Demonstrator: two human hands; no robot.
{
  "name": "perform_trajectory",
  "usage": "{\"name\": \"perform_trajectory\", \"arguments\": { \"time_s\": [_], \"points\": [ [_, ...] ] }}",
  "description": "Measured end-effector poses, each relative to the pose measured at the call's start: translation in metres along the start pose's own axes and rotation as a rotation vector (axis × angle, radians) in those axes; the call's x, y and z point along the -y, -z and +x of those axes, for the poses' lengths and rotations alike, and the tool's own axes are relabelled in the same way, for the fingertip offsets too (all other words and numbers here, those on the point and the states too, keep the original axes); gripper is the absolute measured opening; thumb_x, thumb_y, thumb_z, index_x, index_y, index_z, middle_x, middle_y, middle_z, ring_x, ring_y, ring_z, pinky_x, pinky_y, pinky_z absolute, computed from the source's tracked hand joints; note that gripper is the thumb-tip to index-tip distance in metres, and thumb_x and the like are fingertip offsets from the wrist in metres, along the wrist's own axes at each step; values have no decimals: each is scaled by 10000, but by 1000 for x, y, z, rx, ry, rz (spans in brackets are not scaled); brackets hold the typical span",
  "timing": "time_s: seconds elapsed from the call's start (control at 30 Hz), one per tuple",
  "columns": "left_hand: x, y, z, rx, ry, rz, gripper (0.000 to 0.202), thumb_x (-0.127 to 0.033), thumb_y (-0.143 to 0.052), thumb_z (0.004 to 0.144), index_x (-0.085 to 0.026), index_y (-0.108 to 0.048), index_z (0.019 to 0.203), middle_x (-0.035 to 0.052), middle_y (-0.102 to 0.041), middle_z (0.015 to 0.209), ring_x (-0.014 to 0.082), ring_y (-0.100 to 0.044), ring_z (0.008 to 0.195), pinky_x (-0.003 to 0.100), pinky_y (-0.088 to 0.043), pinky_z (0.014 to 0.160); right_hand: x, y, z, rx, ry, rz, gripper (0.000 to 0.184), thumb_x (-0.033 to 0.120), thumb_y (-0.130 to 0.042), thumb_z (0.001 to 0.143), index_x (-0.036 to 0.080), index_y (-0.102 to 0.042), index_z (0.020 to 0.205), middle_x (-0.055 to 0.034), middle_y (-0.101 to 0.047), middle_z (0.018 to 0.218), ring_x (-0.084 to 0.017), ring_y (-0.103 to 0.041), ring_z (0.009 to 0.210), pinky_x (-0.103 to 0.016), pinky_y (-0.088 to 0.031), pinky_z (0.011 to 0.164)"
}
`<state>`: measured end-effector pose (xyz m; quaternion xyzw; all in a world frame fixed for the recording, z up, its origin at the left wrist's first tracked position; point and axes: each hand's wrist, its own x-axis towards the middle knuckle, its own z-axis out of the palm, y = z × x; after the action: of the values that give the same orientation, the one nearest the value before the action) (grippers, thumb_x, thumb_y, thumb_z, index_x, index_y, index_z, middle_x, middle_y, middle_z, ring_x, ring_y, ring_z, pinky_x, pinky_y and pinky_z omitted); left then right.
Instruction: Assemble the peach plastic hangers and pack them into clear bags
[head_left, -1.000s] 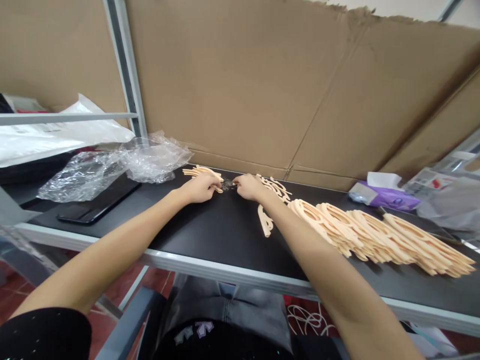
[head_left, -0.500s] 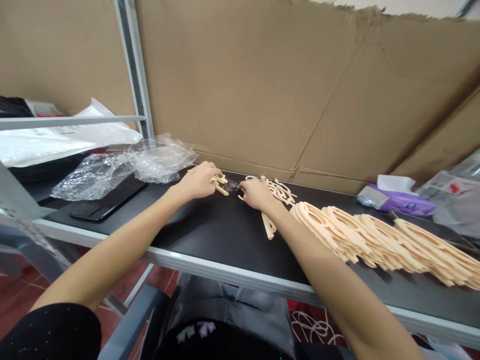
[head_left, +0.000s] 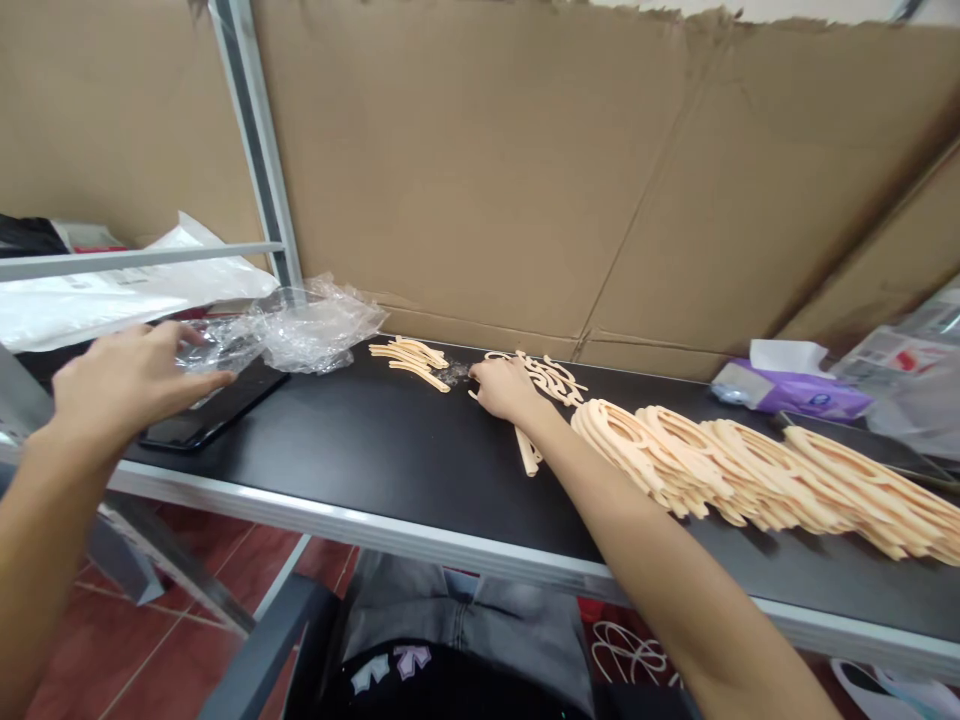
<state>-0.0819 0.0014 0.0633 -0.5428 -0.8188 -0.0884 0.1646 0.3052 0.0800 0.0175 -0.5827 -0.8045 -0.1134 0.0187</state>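
1. Beige stacked pcs (head_left: 675,450) lie toward R end of surface (head_left: 420,450).
2. L hand (head_left: 142,375): open, fingers spread, nr plastic wrap (head_left: 319,325), L end.
3. R hand (head_left: 499,388): fingers curled at loose pcs (head_left: 555,378), nr back edge; can't tell if gripping.
4. Step prob. picking at loose pcs; next calls for light pinch.

Cardboard wall (head_left: 465,170), red tiled floor (head_left: 176,665)

Grey-edged black tabletop (head_left: 420,450), flat glossy black slab (head_left: 214,416), slim peach strips (head_left: 420,374), curly peach pieces (head_left: 551,374), overlapping peach stacks (head_left: 757,475), purple tissue pack (head_left: 810,396)
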Motion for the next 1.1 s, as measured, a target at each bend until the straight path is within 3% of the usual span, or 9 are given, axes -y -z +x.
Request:
{"name": "perform_trajectory", "arguments": {
  "time_s": [0.07,0.13,0.27,0.4,0.5,0.63,0.87,0.97,1.1],
  "points": [
    [3,-7,5,118,68,-47,595,-697,-432,801,-307,-667,1185,94,-714,1216,400,-641,1078,503,-526,861,0,0,0,5,-6,6,289,183,-529,949,155,-731,1154,-170,-730,1202,-272,-646,1187,-399,-383,1031],
    [0,-8,9,125,90,-76,548,-656,-428,804,-308,-687,1139,90,-738,1163,414,-652,1037,510,-529,828,0,0,-1,9,-10,11,296,188,-526,952,157,-729,1165,-169,-726,1215,-275,-647,1188,-405,-381,1037],
    [-20,4,13,-135,33,-155,526,-510,-320,925,-215,-648,1211,130,-718,1187,366,-648,1098,487,-521,919,0,2,-2,9,-11,14,300,168,-512,948,148,-732,1150,-169,-726,1214,-282,-653,1180,-407,-385,1038],
    [-57,27,18,-302,-198,-180,461,-345,-294,978,-117,-601,1234,172,-693,1196,315,-644,1102,471,-511,976,1,2,-2,15,-18,17,303,148,-514,936,147,-733,1146,-173,-727,1209,-281,-652,1182,-398,-395,1029],
    [-92,35,24,-234,-361,-148,418,-294,-294,998,-100,-578,1237,182,-681,1208,310,-654,1077,464,-532,929,0,2,-3,17,-13,22,315,135,-506,929,147,-731,1149,-175,-723,1217,-280,-646,1191,-399,-399,1028],
    [-127,20,37,-68,-485,-54,388,-298,-367,964,-153,-603,1237,180,-697,1196,369,-673,1060,502,-544,867,-1,1,-3,14,-17,35,333,121,-498,920,153,-729,1157,-163,-724,1225,-281,-642,1196,-406,-396,1041],
    [-130,-11,51,-42,-444,-106,462,-375,-385,962,-152,-576,1319,162,-680,1274,368,-649,1150,482,-524,918,0,2,-3,15,-22,61,337,137,-494,930,145,-729,1172,-178,-715,1240,-295,-639,1206,-418,-409,1031],
    [-127,-13,47,-155,-439,-137,470,-324,-410,958,-101,-545,1349,182,-669,1284,347,-634,1179,502,-470,1018,-1,2,-3,3,-28,70,324,144,-501,932,149,-732,1159,-170,-719,1231,-290,-648,1190,-405,-420,1014],
    [-133,-8,32,-458,-506,-249,556,-265,-557,862,-103,-508,1392,197,-580,1400,365,-525,1323,556,-275,1191,-4,3,-3,0,-48,87,308,125,-531,916,168,-733,1145,-150,-728,1210,-276,-658,1165,-372,-433,974]
  ]
}}
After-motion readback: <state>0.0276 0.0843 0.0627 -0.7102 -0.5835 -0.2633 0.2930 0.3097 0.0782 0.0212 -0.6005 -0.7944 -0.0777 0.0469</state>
